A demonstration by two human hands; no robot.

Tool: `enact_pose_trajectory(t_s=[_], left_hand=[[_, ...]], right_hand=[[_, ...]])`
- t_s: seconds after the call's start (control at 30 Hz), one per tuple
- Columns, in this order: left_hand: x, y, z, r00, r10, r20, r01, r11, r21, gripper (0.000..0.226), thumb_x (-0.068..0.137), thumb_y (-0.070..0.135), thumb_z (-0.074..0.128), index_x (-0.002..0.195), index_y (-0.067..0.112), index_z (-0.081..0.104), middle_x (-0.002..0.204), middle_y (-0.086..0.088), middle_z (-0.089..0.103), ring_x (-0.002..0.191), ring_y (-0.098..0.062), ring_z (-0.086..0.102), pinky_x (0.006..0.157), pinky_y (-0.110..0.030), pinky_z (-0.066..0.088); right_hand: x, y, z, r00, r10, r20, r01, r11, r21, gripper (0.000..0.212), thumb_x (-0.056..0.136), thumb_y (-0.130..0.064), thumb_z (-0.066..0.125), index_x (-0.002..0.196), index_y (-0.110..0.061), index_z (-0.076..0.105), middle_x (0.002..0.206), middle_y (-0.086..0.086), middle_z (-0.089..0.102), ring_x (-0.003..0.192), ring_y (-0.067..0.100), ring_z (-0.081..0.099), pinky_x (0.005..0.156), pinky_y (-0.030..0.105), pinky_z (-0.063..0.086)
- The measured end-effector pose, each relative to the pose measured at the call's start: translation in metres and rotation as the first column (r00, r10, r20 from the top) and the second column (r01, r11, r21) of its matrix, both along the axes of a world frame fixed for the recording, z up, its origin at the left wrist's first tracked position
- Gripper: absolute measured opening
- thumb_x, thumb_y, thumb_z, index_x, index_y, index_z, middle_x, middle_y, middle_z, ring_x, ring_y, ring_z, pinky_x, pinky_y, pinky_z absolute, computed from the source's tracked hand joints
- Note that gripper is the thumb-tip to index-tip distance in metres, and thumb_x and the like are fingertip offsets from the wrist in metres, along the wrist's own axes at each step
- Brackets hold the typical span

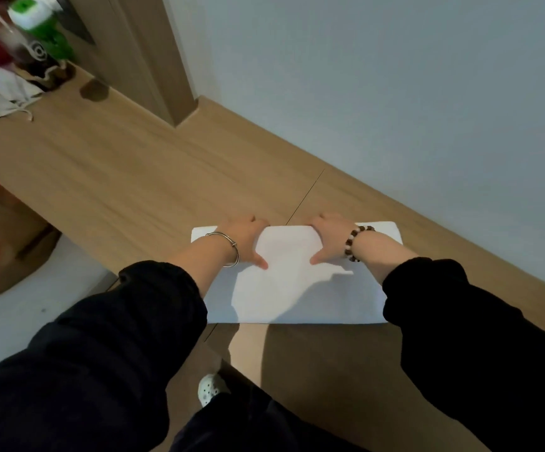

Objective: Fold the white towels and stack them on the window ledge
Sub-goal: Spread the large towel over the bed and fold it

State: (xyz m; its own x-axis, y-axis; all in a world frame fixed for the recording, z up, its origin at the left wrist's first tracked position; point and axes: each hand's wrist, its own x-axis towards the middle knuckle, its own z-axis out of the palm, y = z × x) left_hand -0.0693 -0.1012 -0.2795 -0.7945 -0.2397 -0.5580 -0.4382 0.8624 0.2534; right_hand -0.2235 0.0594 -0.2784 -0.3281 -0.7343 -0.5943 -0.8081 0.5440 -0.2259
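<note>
1. Task item: one white towel [290,288] lies flat on the wooden surface [134,177], at centre frame just below the middle. Its near edge runs straight and sits close to the front edge of the surface. Its far edge lies well short of the wall [395,93].
2. Left grip [246,243]: set on the towel's far edge, left of centre, thumb lying on top of the cloth. The fingers pass over the edge and are hidden. It is judged to be pinching the towel's edge.
3. Right grip [328,241]: mirrors the left one, right of centre, thumb on top and fingers out of sight past the edge. It is likewise judged to be holding the towel.
4. Between the two, the far edge appears slightly lifted. The towel's corners extend outward beyond both wrists.
5. Step in hand, by judgement: a fold is being made or squared, with both hands holding the far edge. No finished stack is in view.
6. Next move, by judgement: carry the held edge evenly to meet the near edge, keep the corners aligned, then press the crease flat.
7. Other items: a green-capped bottle [41,31] and a pale cloth bag [7,93] at upper left, and a cardboard box [0,243] at left, below the surface.
</note>
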Motion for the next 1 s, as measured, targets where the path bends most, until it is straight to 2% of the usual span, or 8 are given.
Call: enact_pose_trajectory(t_s=[0.07, 0.2, 0.3, 0.4, 0.53, 0.77, 0.9, 1.0], left_hand=[[-0.007, -0.005, -0.001, 0.996, -0.006, 0.093, 0.002, 0.999, 0.046, 0.087, 0.062, 0.045, 0.084, 0.135, 0.019, 0.043, 0.127, -0.003, 0.049, 0.117, -0.024, 0.049, 0.097, -0.034, 0.042], [-0.008, -0.013, 0.003, 0.979, -0.035, 0.199, 0.019, 0.996, 0.085, 0.064, 0.065, 0.036, 0.083, 0.121, 0.018, 0.059, 0.115, 0.001, 0.065, 0.103, -0.021, 0.061, 0.090, -0.032, 0.049], [0.001, -0.019, 0.010, 0.974, -0.033, 0.226, 0.007, 0.993, 0.115, 0.062, 0.068, 0.029, 0.082, 0.124, 0.017, 0.057, 0.117, -0.001, 0.064, 0.105, -0.022, 0.060, 0.092, -0.033, 0.048], [0.019, -0.031, 0.019, 0.969, -0.010, 0.248, -0.024, 0.991, 0.133, 0.058, 0.069, 0.024, 0.081, 0.121, 0.015, 0.057, 0.116, -0.002, 0.063, 0.104, -0.023, 0.060, 0.089, -0.031, 0.048], [0.057, -0.056, 0.038, 0.981, 0.091, 0.169, -0.107, 0.990, 0.093, 0.052, 0.068, 0.022, 0.080, 0.113, 0.016, 0.057, 0.107, -0.002, 0.064, 0.091, -0.021, 0.060, 0.080, -0.030, 0.050], [0.184, -0.129, 0.074, 0.965, 0.259, 0.047, -0.251, 0.959, -0.132, 0.040, 0.068, 0.027, 0.077, 0.104, 0.015, 0.063, 0.103, -0.004, 0.066, 0.092, -0.024, 0.062, 0.071, -0.027, 0.047], [0.298, -0.166, 0.093, 0.923, 0.382, -0.041, -0.380, 0.893, -0.242, 0.034, 0.076, 0.027, 0.071, 0.107, 0.018, 0.062, 0.106, -0.004, 0.065, 0.099, -0.024, 0.061, 0.076, -0.030, 0.046], [0.393, -0.183, 0.097, 0.857, 0.505, -0.104, -0.510, 0.804, -0.304, 0.022, 0.080, 0.027, 0.062, 0.102, 0.022, 0.061, 0.104, -0.003, 0.066, 0.097, -0.026, 0.062, 0.074, -0.032, 0.047]], right_hand=[[-0.006, -0.007, 0.002, 0.998, 0.037, 0.049, -0.041, 0.996, 0.084, 0.079, 0.067, -0.047, 0.078, 0.132, -0.018, 0.042, 0.124, 0.004, 0.048, 0.113, 0.024, 0.048, 0.096, 0.041, 0.044], [-0.006, -0.018, 0.008, 0.992, 0.054, 0.117, -0.078, 0.975, 0.209, 0.068, 0.070, -0.043, 0.079, 0.123, -0.013, 0.050, 0.119, 0.002, 0.058, 0.100, 0.022, 0.057, 0.081, 0.031, 0.047], [-0.002, -0.028, 0.020, 0.989, 0.086, 0.118, -0.114, 0.960, 0.255, 0.067, 0.074, -0.040, 0.077, 0.128, -0.009, 0.051, 0.123, 0.004, 0.058, 0.106, 0.025, 0.057, 0.080, 0.029, 0.044], [0.011, -0.048, 0.039, 0.982, 0.157, 0.108, -0.181, 0.945, 0.273, 0.055, 0.077, -0.037, 0.074, 0.121, -0.010, 0.053, 0.108, 0.002, 0.060, 0.088, 0.020, 0.055, 0.074, 0.029, 0.045], [0.041, -0.088, 0.064, 0.961, 0.274, 0.028, -0.272, 0.930, 0.245, 0.044, 0.075, -0.036, 0.074, 0.109, -0.014, 0.056, 0.098, -0.003, 0.060, 0.080, 0.018, 0.056, 0.065, 0.027, 0.045], [0.148, -0.191, 0.099, 0.858, 0.484, -0.169, -0.469, 0.874, 0.126, 0.041, 0.071, -0.044, 0.075, 0.096, -0.015, 0.061, 0.090, 0.001, 0.065, 0.077, 0.020, 0.063, 0.061, 0.027, 0.050], [0.248, -0.260, 0.113, 0.757, 0.598, -0.264, -0.610, 0.791, 0.044, 0.034, 0.072, -0.042, 0.074, 0.089, -0.016, 0.059, 0.084, 0.002, 0.064, 0.073, 0.022, 0.063, 0.061, 0.029, 0.053], [0.337, -0.303, 0.121, 0.657, 0.677, -0.331, -0.725, 0.688, -0.032, 0.019, 0.081, -0.032, 0.065, 0.086, -0.018, 0.053, 0.084, 0.003, 0.063, 0.069, 0.022, 0.058, 0.057, 0.029, 0.047]])
